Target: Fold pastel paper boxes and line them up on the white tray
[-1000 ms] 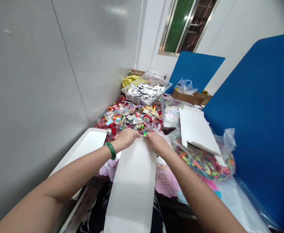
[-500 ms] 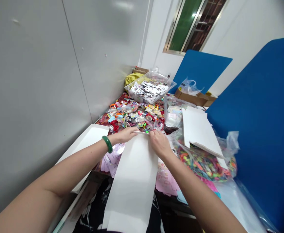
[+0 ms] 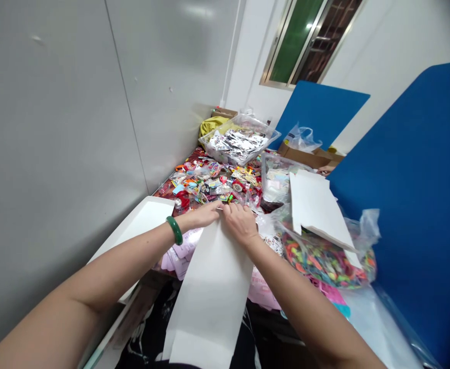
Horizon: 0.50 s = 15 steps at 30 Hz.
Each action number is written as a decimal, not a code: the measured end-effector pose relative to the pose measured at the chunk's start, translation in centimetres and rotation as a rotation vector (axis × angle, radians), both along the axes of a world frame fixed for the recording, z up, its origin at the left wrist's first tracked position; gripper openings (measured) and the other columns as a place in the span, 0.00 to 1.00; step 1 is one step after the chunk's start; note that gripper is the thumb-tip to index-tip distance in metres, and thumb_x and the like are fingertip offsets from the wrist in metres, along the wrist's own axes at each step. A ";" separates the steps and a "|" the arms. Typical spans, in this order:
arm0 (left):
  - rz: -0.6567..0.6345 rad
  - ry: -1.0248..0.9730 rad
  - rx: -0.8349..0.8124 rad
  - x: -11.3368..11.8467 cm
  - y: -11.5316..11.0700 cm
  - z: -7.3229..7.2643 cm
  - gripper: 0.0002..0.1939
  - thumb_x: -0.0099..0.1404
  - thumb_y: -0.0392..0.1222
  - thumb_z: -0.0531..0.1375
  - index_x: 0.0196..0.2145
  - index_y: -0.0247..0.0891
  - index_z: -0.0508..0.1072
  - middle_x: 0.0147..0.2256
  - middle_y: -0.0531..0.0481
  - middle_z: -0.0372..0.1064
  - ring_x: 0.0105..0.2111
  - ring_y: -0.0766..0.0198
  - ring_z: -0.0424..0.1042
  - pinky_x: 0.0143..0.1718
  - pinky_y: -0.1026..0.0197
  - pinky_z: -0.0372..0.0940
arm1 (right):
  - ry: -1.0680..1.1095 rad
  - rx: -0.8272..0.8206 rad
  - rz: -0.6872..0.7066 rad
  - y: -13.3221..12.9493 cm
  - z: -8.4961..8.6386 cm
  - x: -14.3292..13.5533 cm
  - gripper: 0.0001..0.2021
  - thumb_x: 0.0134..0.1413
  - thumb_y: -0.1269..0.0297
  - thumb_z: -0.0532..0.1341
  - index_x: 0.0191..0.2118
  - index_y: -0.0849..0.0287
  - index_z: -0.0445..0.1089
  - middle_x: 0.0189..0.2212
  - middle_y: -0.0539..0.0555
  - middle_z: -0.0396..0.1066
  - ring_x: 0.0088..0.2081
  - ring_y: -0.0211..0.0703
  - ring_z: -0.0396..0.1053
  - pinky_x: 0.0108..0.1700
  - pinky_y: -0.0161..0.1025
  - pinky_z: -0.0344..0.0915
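Observation:
A long white card sheet stretches from my lap up to the table edge. At its far end my left hand, below a green bangle, grips the left side of the top edge. Right beside it, my right hand has its fingers curled over the same edge, close to the left fingertips. The sheet bends slightly under the right hand. Pink printed cards lie on both sides of the sheet.
Another white sheet lies at the left by the grey wall. Small colourful items cover the table. Behind them stands a clear tray of cut pieces. At right are folded white card, a bag of colourful bits and blue panels.
My right hand has moved left along the top edge, close to my left hand, and the sheet's far end looks narrower and more bent. A bit of another person's hand now shows by the cardboard box.

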<state>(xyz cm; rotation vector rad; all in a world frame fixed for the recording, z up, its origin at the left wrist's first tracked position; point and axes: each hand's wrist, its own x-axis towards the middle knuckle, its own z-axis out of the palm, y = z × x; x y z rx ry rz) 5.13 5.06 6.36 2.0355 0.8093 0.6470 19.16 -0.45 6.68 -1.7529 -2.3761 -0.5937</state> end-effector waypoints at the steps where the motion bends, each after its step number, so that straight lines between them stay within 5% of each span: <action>1: 0.008 -0.012 0.001 -0.1 -0.1 0.8 0.16 0.52 0.30 0.50 0.36 0.35 0.72 0.41 0.47 0.73 0.45 0.57 0.68 0.50 0.56 0.61 | 0.039 0.038 0.018 -0.6 0.7 0.0 0.16 0.63 0.70 0.43 0.43 0.63 0.67 0.36 0.62 0.70 0.40 0.51 0.64 0.42 0.45 0.54; 4: 0.099 -0.131 0.013 -1.9 0.2 4.7 0.15 0.56 0.32 0.50 0.38 0.34 0.73 0.44 0.48 0.73 0.47 0.57 0.68 0.51 0.55 0.61 | 0.287 0.284 0.108 -4.9 4.2 0.5 0.12 0.61 0.64 0.51 0.47 0.59 0.66 0.46 0.62 0.67 0.50 0.53 0.60 0.51 0.49 0.51; 7: 0.412 -0.499 0.042 -6.2 1.4 9.8 0.14 0.55 0.35 0.56 0.41 0.33 0.71 0.40 0.51 0.74 0.45 0.54 0.71 0.46 0.51 0.65 | 0.692 0.473 0.153 -11.8 7.7 1.7 0.05 0.56 0.63 0.57 0.36 0.52 0.69 0.32 0.56 0.70 0.39 0.48 0.66 0.42 0.45 0.60; 8: 0.453 -0.542 0.068 -7.8 1.6 11.1 0.15 0.57 0.37 0.55 0.43 0.35 0.70 0.43 0.54 0.74 0.48 0.54 0.69 0.48 0.52 0.65 | 0.817 0.410 0.168 -13.9 8.2 2.1 0.05 0.56 0.64 0.57 0.31 0.51 0.69 0.26 0.53 0.68 0.31 0.45 0.65 0.35 0.42 0.61; 10: 0.554 -0.638 0.104 -10.4 1.2 12.8 0.13 0.59 0.40 0.55 0.43 0.42 0.69 0.46 0.62 0.72 0.53 0.56 0.65 0.50 0.53 0.64 | 0.956 0.009 0.206 -17.1 7.8 2.6 0.11 0.54 0.63 0.58 0.22 0.51 0.68 0.17 0.50 0.63 0.20 0.40 0.60 0.22 0.38 0.57; 12: 0.689 -0.677 0.062 -11.7 -0.6 12.8 0.16 0.58 0.45 0.57 0.45 0.48 0.68 0.49 0.67 0.69 0.57 0.55 0.61 0.50 0.52 0.66 | 1.121 -0.279 0.073 -17.9 5.8 2.8 0.09 0.52 0.59 0.60 0.23 0.53 0.71 0.19 0.51 0.68 0.21 0.40 0.64 0.21 0.36 0.60; 15: 0.743 -0.340 0.026 -10.8 -5.2 9.7 0.25 0.62 0.58 0.48 0.57 0.58 0.56 0.52 0.69 0.67 0.58 0.53 0.60 0.49 0.49 0.68 | 1.595 -0.086 -0.235 -15.5 2.8 3.7 0.15 0.48 0.51 0.61 0.33 0.60 0.73 0.30 0.58 0.75 0.31 0.48 0.72 0.31 0.43 0.70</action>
